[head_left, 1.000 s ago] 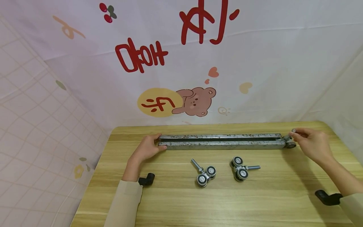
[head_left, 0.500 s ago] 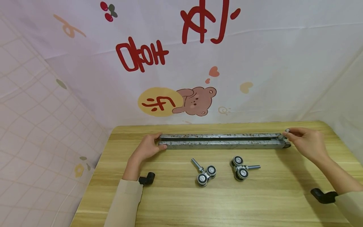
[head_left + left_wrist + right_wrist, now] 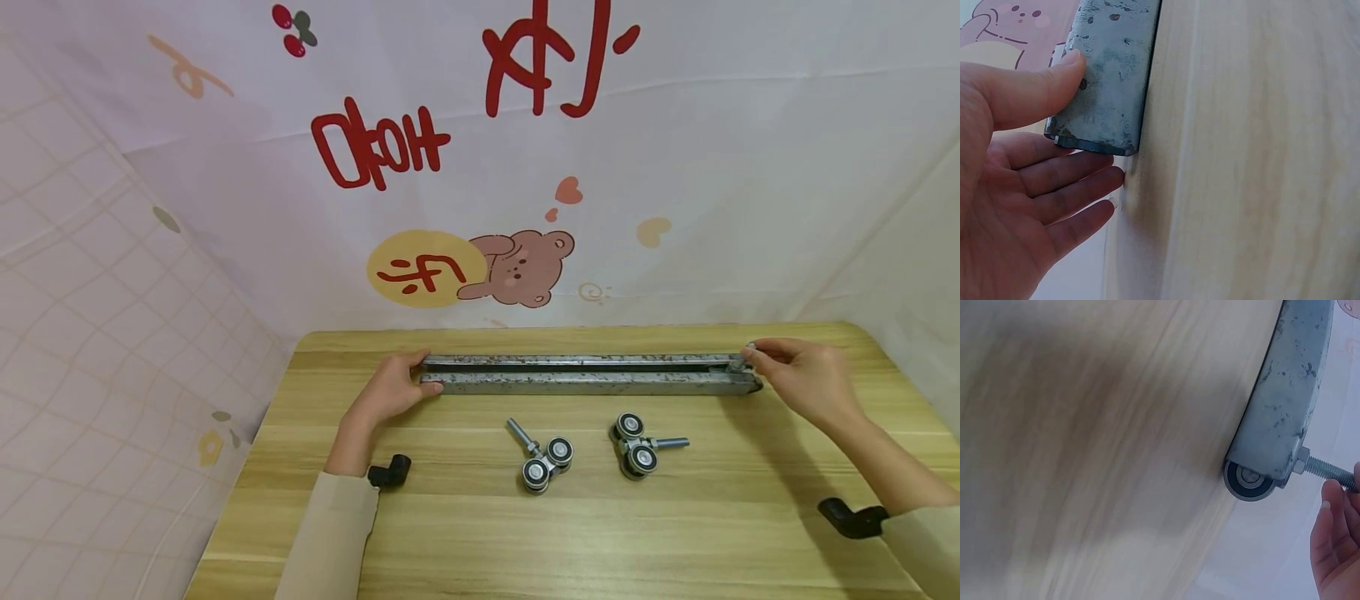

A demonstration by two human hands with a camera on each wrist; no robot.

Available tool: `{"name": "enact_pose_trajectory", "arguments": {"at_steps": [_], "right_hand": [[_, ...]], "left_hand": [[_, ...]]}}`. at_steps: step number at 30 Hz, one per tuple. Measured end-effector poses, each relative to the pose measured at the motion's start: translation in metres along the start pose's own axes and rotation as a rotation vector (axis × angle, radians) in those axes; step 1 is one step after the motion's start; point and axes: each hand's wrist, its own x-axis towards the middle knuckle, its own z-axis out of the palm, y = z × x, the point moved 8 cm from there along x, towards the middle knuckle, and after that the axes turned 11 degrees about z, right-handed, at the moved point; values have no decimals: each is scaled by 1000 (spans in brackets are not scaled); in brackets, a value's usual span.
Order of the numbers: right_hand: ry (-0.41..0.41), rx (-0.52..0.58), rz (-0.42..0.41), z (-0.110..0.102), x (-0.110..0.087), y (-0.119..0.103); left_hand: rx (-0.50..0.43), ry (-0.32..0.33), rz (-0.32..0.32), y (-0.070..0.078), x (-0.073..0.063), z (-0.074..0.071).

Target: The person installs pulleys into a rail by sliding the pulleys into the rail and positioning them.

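Observation:
A scuffed grey metal track (image 3: 585,383), slotted along its top, lies across the back of the table. My left hand (image 3: 390,392) grips its left end, thumb on the near face; in the left wrist view the other fingers (image 3: 1079,194) extend past the end. At the right end, my right hand (image 3: 813,379) pinches the upright threaded bolt (image 3: 1329,472) of a roller trolley. One wheel (image 3: 1249,478) of that trolley pokes partly out of the track end; the rest of its body is hidden inside. The bolt's nut sits just above the track's slot.
Two more roller trolleys lie on the wooden table (image 3: 525,550) in front of the track: one (image 3: 547,465) with its bolt towards the back left, the other (image 3: 636,446) with its bolt to the right. A printed white cloth (image 3: 712,167) hangs behind the table.
My right hand has moved left, and its trolley has gone from just outside the track's right end to mostly inside it. The left hand keeps its grip on the other end.

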Motion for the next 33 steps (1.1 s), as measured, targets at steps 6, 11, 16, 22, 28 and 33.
{"name": "enact_pose_trajectory", "arguments": {"at_steps": [6, 11, 16, 22, 28, 33], "right_hand": [[-23, 9, -18, 7, -1, -9], [-29, 23, -35, 10, -3, -17], [-7, 43, -89, 12, -5, -25], [1, 58, -122, 17, -6, -35], [-20, 72, -109, 23, -6, -39], [-23, 77, -118, 26, -6, -43]], "left_hand": [[-2, 1, -6, 1, -1, 0], [-8, 2, -5, 2, -1, 0], [-3, 1, 0, 1, -1, 0], [-13, 0, 1, 1, 0, 0], [-8, 2, -1, 1, -1, 0], [-3, 5, 8, 2, -1, 0]]}}
